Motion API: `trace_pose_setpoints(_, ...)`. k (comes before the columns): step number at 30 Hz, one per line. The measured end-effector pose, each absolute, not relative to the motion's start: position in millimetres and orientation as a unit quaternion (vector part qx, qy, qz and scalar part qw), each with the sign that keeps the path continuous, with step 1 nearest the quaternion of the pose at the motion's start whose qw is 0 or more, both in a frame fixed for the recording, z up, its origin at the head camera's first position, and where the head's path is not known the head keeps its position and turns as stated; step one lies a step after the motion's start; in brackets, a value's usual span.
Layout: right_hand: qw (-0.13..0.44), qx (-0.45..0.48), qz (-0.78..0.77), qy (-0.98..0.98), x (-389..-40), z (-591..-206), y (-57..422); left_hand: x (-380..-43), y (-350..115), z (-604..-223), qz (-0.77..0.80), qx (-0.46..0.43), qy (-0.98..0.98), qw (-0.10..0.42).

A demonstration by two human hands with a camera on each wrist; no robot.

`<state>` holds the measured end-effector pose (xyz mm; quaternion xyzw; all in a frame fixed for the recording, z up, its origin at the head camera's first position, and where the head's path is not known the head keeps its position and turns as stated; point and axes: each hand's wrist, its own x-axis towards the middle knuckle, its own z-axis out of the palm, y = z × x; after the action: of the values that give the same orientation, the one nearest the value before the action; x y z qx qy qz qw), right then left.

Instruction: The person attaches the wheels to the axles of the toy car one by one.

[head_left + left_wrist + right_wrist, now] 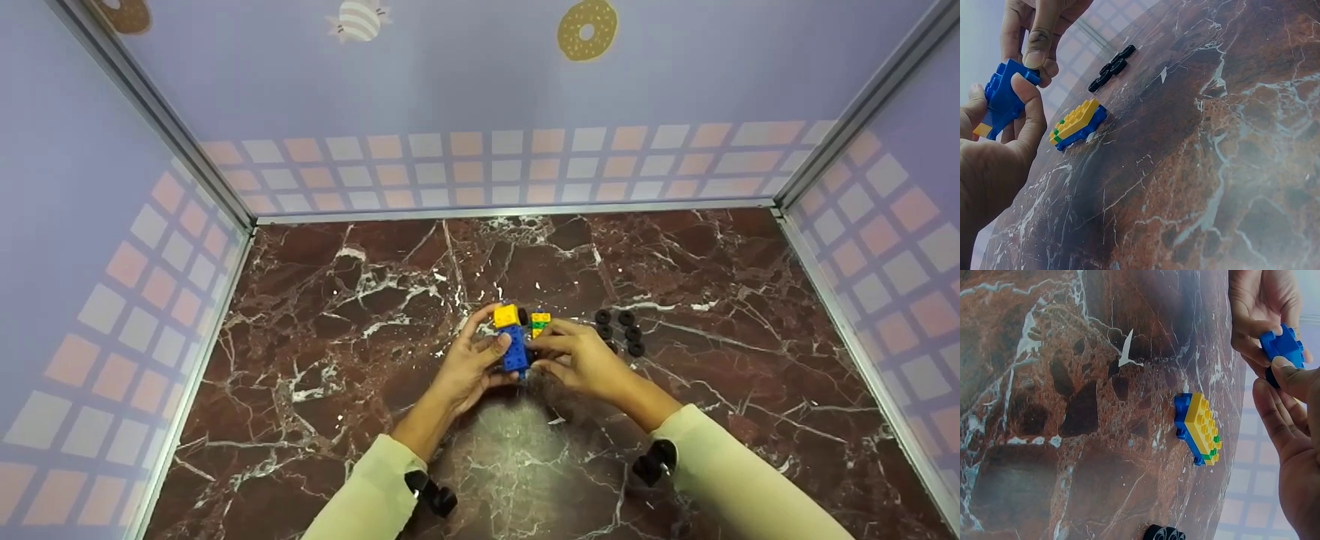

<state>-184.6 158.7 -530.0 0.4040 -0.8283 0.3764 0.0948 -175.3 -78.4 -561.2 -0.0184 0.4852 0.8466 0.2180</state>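
Note:
My left hand grips a toy block car with a blue studded body and a yellow block at its far end. One black wheel sits on the car's right side by the yellow block. At the near end of that same side, my right hand pinches another black wheel against the blue base, partly hidden by the fingers. On the table beside the hands stands a second block car, yellow and green on a blue base, with no wheels on the side that shows.
Several loose black wheels lie grouped on the dark marbled table, right of the second car. Purple panels with pink and white squares wall in the back and both sides. A white fleck marks the tabletop.

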Motion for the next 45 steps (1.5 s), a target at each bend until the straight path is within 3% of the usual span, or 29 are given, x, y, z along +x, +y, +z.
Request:
trace_pose_setpoints(20,0.024,0.364,0.419,-0.832,-187.0,-531.8,156.6,-175.6,-78.3,-558.0,0.838,-0.045,0.508,0.197)
trace_pose_setpoints(34,0.055,0.382,0.394,-0.834,-190.2,-536.5,156.9,-175.3,-79.1,-558.4,0.839,-0.051,0.508,0.190)
trace_pose_setpoints(45,-0.001,0.336,0.414,-0.846,-189.9,-529.2,156.6,-173.1,-76.9,-559.8,0.835,-0.063,0.517,0.177)
